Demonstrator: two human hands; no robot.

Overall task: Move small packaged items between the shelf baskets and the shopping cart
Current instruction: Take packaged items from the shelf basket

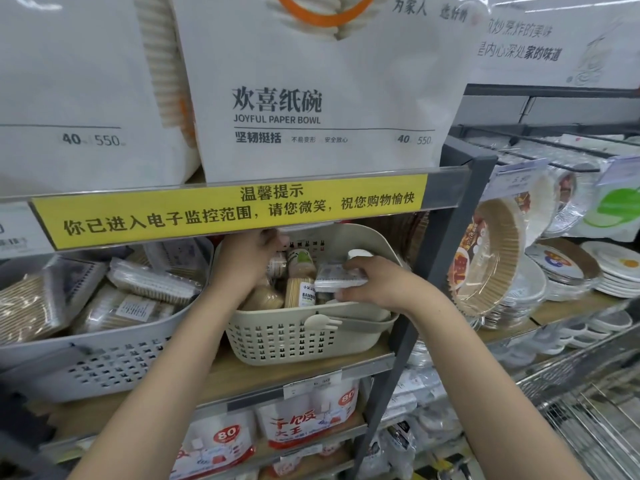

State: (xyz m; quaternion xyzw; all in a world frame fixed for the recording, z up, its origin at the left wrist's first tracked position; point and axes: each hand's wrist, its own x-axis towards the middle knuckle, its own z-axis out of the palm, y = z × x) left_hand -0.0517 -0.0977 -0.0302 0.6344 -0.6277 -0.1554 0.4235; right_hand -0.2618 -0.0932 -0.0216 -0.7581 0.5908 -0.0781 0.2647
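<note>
Hands were both inside the cream basket (298, 336) on the shelf. My right hand (375, 282) pinched a white packet (341, 275) above the basket's right rim; my left hand (251, 259) reached deep, its grip hidden. I judged sorting midway; the cart (588, 410) waited right.

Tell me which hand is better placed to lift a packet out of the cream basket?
Probably the right hand: it already grips a small white packet above the cream basket. The left hand reaches deeper inside, holding nothing visible.
</note>
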